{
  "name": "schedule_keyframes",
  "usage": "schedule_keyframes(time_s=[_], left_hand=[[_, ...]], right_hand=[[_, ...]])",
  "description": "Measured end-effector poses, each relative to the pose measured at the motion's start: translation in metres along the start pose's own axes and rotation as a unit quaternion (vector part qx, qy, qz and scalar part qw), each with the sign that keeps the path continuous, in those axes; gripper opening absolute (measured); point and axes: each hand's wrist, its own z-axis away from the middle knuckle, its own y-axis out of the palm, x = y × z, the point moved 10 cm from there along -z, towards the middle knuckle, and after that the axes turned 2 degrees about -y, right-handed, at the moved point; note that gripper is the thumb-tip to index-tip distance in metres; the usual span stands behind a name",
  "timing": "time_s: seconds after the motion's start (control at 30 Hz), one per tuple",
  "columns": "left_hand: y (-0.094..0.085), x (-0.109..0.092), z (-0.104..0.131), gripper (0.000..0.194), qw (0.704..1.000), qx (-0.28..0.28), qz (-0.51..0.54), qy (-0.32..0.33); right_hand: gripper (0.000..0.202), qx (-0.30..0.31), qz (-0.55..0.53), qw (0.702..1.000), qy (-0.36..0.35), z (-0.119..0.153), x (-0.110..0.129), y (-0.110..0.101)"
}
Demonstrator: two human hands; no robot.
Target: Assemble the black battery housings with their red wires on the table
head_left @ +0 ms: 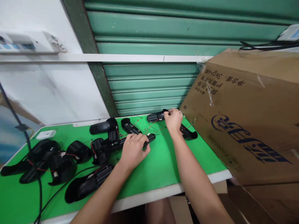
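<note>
Both my hands are at black parts on the green tabletop (pixel 163 168).
My left hand (pixel 135 151) curls over a long black part (pixel 151 137); my right hand (pixel 174 119) bunches its fingers at the upper black part's (pixel 153 117) end, near the carton (pixel 233 118). I can't tell whether either grips.

A green tabletop (pixel 163 171) runs in front of me, white along its near edge. Black plastic parts (pixel 81 186) lie scattered over it (thin red wires (pixel 43 169) on several), with a small white box (pixel 46 134) near the far left corner.
</note>
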Motion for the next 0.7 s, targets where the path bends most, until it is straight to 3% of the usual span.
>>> schedule_keyframes(time_s=[0.2, 0.37, 0.47, 0.6, 0.7], left_hand=[[0.004, -0.003, 0.001, 0.008, 1.000, 0.013, -0.006, -0.003], [0.003, 0.001, 0.003, 0.009, 0.999, 0.026, 0.006, -0.027], [0.000, 0.007, 0.002, 0.019, 0.997, 0.035, 0.051, -0.054], [-0.005, 0.013, -0.015, 0.021, 0.993, 0.031, 0.050, -0.100], [-0.001, 0.002, -0.036, 0.028, 0.996, 0.049, 0.012, -0.074]], right_hand=[[0.016, 0.053, -0.110, 0.992, 0.029, -0.005, -0.008, 0.006], [0.026, 0.014, -0.116, 0.992, 0.039, -0.010, -0.017, -0.006], [0.020, -0.003, -0.083, 0.996, 0.031, -0.013, -0.023, -0.013], [0.013, 0.024, -0.048, 0.999, 0.002, -0.012, -0.016, -0.007], [0.014, 0.042, -0.030, 0.999, -0.015, -0.008, -0.006, -0.002]])
